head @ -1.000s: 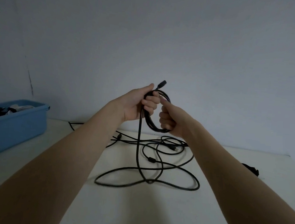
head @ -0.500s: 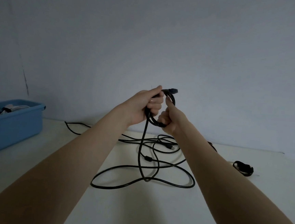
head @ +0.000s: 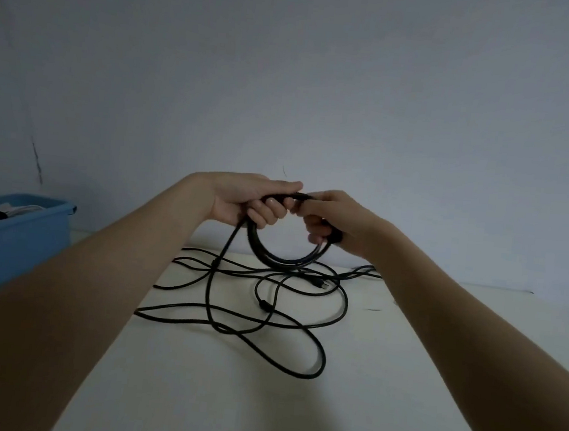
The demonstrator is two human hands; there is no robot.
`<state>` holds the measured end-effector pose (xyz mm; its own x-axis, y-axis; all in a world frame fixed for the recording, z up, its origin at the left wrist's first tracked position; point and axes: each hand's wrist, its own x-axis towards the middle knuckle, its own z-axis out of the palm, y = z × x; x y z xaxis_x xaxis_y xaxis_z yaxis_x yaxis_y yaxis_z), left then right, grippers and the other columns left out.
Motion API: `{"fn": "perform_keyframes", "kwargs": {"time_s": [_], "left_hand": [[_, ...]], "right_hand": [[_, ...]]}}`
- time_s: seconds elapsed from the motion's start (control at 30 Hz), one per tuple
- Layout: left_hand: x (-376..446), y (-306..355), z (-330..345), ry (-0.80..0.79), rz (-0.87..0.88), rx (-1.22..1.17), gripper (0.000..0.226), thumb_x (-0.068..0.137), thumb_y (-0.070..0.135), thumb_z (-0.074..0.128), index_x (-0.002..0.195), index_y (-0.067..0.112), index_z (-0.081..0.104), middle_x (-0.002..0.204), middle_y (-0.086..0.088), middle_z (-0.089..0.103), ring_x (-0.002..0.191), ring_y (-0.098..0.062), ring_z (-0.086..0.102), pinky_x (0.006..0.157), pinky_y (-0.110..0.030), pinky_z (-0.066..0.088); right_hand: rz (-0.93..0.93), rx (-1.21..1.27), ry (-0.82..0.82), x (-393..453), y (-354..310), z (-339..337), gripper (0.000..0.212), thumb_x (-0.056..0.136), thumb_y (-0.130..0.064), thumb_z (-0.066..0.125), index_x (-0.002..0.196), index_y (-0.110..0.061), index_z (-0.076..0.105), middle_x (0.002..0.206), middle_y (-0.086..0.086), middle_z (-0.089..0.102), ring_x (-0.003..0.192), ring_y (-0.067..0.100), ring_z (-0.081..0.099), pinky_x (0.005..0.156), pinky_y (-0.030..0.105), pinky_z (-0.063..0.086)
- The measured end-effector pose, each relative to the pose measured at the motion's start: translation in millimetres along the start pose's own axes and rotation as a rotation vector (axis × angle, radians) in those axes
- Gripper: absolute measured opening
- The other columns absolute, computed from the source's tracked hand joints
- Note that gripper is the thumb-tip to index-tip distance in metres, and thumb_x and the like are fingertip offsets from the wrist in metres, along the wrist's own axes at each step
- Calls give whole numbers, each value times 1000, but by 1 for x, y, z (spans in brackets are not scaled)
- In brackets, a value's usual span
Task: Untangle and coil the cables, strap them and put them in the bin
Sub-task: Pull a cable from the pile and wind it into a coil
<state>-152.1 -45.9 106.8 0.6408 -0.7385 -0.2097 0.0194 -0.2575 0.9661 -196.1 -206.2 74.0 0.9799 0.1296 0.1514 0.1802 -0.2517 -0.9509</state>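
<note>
**Cable coil held up between both hands**

Black cable coil [head: 284, 256] hangs in the air between two hands — the left hand [head: 246, 200] curls round its top left, the right hand [head: 332, 219] grips its right side. One strand drops from the left hand to loose cable [head: 267, 320] tangled on the white table [head: 225, 399] below. Far left — a blue bin [head: 16, 236].

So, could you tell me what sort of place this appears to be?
Probably a plain indoor workspace: a white table against a bare grey wall, a blue bin of cables at the left, and loose black cable being coiled.
</note>
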Motion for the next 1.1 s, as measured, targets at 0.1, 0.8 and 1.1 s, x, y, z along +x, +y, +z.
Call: {"fn": "perform_keyframes", "kwargs": {"time_s": [0.1, 0.8, 1.1], "left_hand": [[9, -16, 7, 165, 176, -176, 24, 92, 31, 54, 75, 15, 48, 51, 9, 33, 39, -2, 33, 46, -14, 46], [27, -13, 41, 472, 473, -2, 38, 99, 40, 40, 69, 18, 45, 51, 8, 30, 41, -6, 29, 43, -15, 36], [22, 6, 26, 458, 428, 367, 44, 101, 41, 35, 63, 19, 37, 51, 8, 29, 39, -5, 25, 39, -14, 24]], "right_hand": [[36, 403, 285, 7, 10, -1, 16, 90, 1, 47, 80, -6, 58, 41, -7, 25, 32, 6, 20, 32, 17, 22], [84, 734, 754, 9, 6, 1, 33, 84, -4, 63, 63, -12, 39, 30, -5, 27, 24, 9, 21, 31, 16, 20], [-51, 182, 401, -3, -10, -10, 17, 84, 2, 59, 72, -9, 52, 46, -3, 31, 38, 10, 28, 41, 21, 32]]}}
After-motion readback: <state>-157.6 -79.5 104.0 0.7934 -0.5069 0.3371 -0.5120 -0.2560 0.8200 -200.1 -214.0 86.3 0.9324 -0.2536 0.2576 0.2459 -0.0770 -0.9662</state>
